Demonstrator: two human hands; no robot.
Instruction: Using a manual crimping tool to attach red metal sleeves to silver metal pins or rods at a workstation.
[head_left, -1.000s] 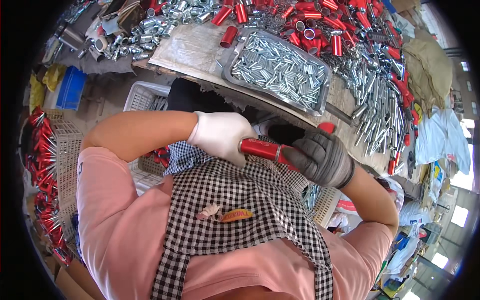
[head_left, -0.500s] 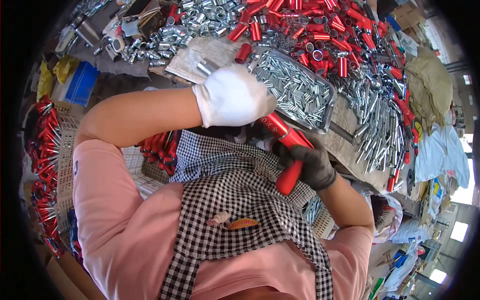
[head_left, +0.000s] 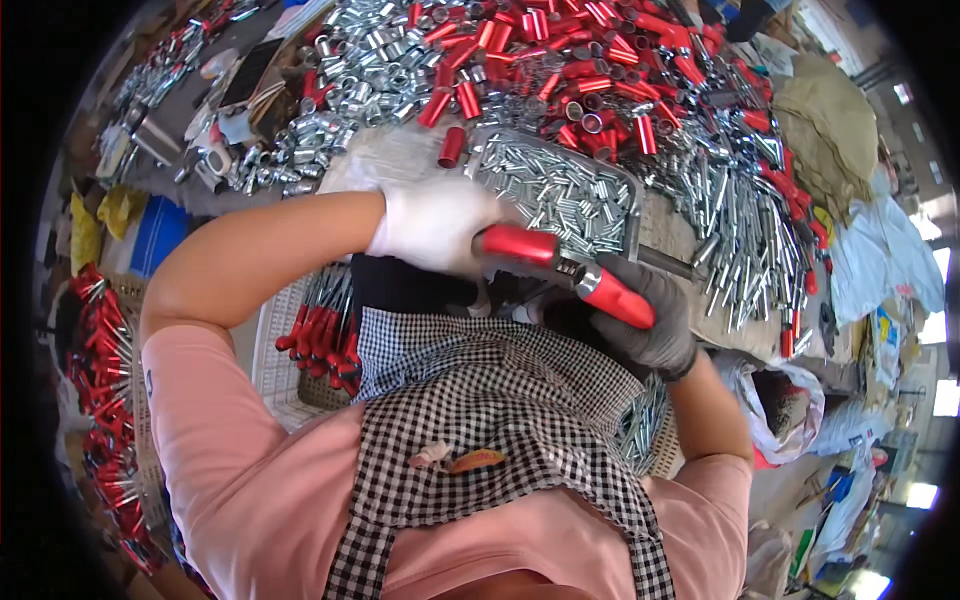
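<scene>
left hand: white-gloved, blurred, gripping red sleeve | right hand: grey-gloved, around red handle | metal section between sleeve and handle | beyond: tray of metal pins, rods at right

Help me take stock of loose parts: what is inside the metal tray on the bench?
The metal tray holds many short silvery pins. They cover much of its floor, and the left hand hides its near-left corner; anything there cannot be seen.
</scene>
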